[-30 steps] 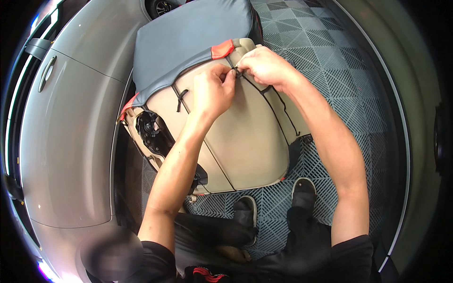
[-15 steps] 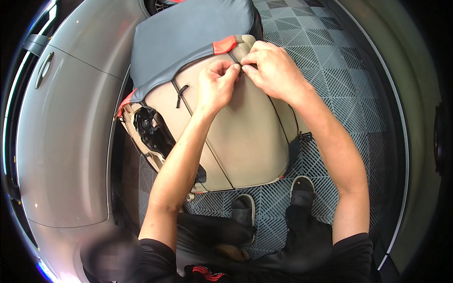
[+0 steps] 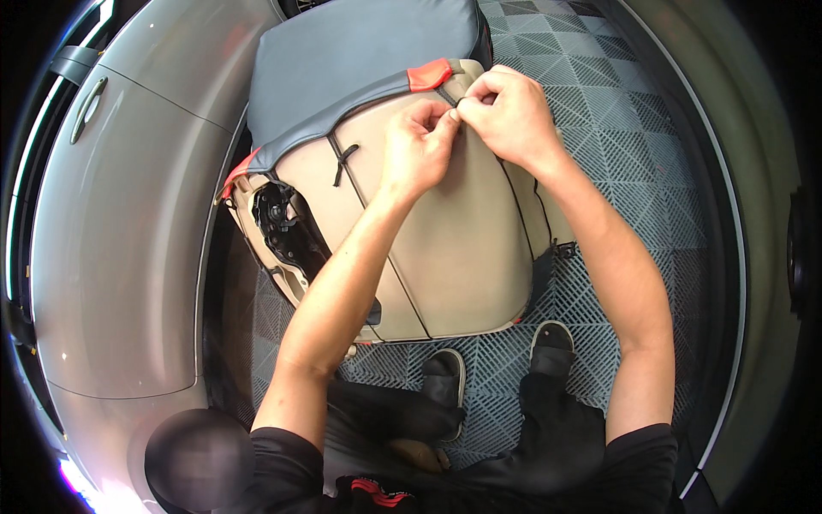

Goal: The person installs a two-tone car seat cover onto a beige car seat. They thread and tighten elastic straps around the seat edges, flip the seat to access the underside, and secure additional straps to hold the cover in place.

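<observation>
Both hands are showing slightly farther right than half a second ago, and the seat [image 3: 454, 248] and car door [image 3: 128, 248] are shifting along with them, so the viewpoint is probably doing most of the moving. Dark cord [image 3: 449, 97] is running from a red tab [image 3: 430, 75] at the seat's far right to the fingertips. Left hand [image 3: 418, 150] is pinching it between thumb and forefinger; right hand [image 3: 512, 120] is pinching just beside, the fingertips almost meeting and hiding what lies between.

To my eye, the cord is risking a slip, because it is thin and only fingertips are gripping it. A hard pull could be straining the tab's seam. A loose strand [image 3: 541, 210] on the right is hanging near the forearm and could be catching on it.

I'm seeing no box or tray; the nearest thing to a container is a recess [image 3: 310, 244] in the seat's left side, holding a black mechanism [image 3: 272, 214].

Farther out, a grey cover [image 3: 368, 51] is spreading over the far part, a knot [image 3: 345, 163] is lying left of the hands, and two shoes [image 3: 443, 377] are resting on the floor [image 3: 634, 206] at the near side.
</observation>
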Available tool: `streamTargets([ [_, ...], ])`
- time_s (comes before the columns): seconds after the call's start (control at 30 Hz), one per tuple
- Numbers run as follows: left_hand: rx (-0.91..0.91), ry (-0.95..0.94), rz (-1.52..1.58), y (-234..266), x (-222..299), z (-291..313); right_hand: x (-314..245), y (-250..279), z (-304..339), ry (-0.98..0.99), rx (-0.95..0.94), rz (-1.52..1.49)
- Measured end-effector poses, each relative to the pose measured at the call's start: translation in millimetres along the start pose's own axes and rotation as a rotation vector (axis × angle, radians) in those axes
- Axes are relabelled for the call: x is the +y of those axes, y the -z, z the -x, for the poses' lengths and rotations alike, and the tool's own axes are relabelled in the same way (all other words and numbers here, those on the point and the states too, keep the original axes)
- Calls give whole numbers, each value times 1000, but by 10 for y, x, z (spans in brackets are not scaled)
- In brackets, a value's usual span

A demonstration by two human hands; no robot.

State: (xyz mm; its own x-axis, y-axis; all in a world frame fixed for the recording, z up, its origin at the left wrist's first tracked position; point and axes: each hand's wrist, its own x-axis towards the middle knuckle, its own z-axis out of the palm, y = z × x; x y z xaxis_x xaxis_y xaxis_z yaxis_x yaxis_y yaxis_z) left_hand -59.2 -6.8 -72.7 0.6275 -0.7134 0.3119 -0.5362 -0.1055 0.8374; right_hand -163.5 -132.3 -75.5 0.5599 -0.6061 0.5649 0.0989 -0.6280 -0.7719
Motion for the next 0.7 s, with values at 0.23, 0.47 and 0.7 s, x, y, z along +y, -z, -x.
streamTargets([
  [0.23, 203, 35, 196, -313, -159, 73, 128, -111, -52, -349, -105, -656],
  [0.47, 197, 77, 243, -272, -122, 125, -51, 115, -83, -185, -243, -68],
  [0.7, 153, 116, 273, -285, -79, 129, 50, 154, -65, -328, -276, -273],
])
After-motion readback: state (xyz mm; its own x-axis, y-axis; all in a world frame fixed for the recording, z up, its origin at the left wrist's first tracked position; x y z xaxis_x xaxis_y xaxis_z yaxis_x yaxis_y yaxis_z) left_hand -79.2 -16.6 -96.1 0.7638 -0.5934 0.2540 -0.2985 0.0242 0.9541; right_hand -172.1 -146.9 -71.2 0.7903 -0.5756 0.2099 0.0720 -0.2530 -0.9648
